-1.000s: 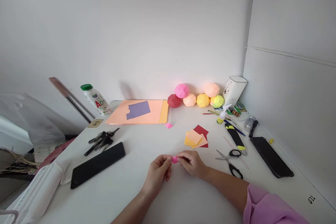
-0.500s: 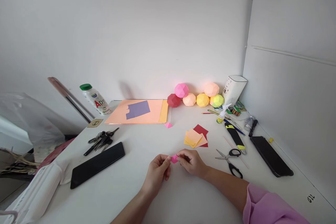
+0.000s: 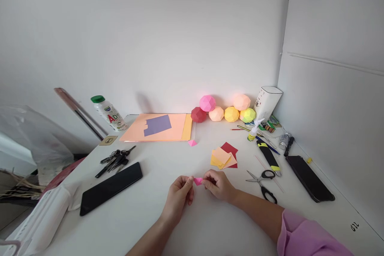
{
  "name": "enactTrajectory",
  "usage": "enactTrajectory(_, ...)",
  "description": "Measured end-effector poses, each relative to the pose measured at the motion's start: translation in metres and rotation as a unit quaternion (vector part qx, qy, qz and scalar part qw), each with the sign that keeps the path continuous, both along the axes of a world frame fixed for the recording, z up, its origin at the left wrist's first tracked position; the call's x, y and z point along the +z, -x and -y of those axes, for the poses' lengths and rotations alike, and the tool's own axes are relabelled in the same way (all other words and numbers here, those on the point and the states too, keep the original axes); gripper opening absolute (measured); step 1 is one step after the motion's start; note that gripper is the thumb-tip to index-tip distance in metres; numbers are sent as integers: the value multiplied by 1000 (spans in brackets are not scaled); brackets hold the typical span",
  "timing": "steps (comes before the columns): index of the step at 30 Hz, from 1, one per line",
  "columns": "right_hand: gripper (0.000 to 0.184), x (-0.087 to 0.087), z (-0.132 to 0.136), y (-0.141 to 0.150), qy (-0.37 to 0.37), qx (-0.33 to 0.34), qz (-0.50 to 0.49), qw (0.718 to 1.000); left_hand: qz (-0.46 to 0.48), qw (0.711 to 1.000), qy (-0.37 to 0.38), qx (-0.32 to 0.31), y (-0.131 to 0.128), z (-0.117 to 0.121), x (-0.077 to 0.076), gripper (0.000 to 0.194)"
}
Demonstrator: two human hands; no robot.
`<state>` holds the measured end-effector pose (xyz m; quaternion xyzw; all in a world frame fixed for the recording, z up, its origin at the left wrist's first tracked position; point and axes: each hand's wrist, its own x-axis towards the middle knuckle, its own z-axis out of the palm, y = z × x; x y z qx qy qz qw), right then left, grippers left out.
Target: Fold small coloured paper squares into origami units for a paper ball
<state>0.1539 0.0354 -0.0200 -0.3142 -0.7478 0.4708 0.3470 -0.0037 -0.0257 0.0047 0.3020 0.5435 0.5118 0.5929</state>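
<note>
A small folded piece of pink paper (image 3: 198, 181) is held level between my two hands, just above the white table. My left hand (image 3: 179, 194) pinches its left end between thumb and fingers. On the other end, my right hand (image 3: 219, 185) has a matching pinch; the fingertips cover both ends of the paper. Beyond my hands, a second folded pink paper piece (image 3: 192, 143) lies by the stacked sheets. Several paper squares in peach, yellow and red (image 3: 222, 155) overlap in a loose pile past my right hand.
Scissors (image 3: 260, 184), a box cutter (image 3: 268, 155), a glue bottle (image 3: 253, 131) and a black phone (image 3: 309, 178) lie to the right. Faceted paper balls (image 3: 207, 103) stand along the wall. Coloured sheets (image 3: 132, 130), keys (image 3: 115, 161), a black slab (image 3: 111, 189) and a bottle (image 3: 109, 114) are left.
The pink paper has tilted between my fingertips and now looks flatter, with a different face showing. My hands have barely shifted, and both keep their pinch.
</note>
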Motion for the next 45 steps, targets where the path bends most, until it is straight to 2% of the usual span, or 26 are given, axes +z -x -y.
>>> enactTrajectory(8,28,-3,-1,0,14,17,10,1000,1,1000,11,-19,0,-1,2,40)
enactTrajectory(14,22,-7,-2,0,7,19,17,1000,14,1000,2,-22,1,0,-2,41)
enactTrajectory(22,14,1,0,0,-22,18,44,999,11,999,5,-33,3,-1,-4,42)
enactTrajectory(30,12,1,-1,0,-4,17,60,998,16,1000,3,-23,2,0,-3,41)
enactTrajectory(33,14,3,-3,-1,37,19,54,998,-34,999,-9,-20,0,2,0,41)
enactTrajectory(35,16,4,-4,-1,65,17,43,997,-137,990,-42,-16,-2,4,0,39)
enactTrajectory(37,17,4,-6,-1,69,7,32,997,-286,952,-107,-14,-5,6,-5,35)
enactTrajectory(39,16,3,-6,-1,55,-9,23,998,-411,888,-198,-57,-7,10,-14,34)
enactTrajectory(41,16,2,-5,0,39,-25,11,999,-541,794,-250,-119,-10,14,-27,40)
enactTrajectory(43,15,2,-5,1,17,-41,3,999,-630,697,-270,-211,-13,18,-37,58)
enactTrajectory(44,14,3,-7,2,4,-48,2,999,-655,658,-275,-250,-14,19,-41,66)
enactTrajectory(45,14,5,-9,3,-24,-58,10,998,-673,632,-275,-269,-14,20,-42,71)
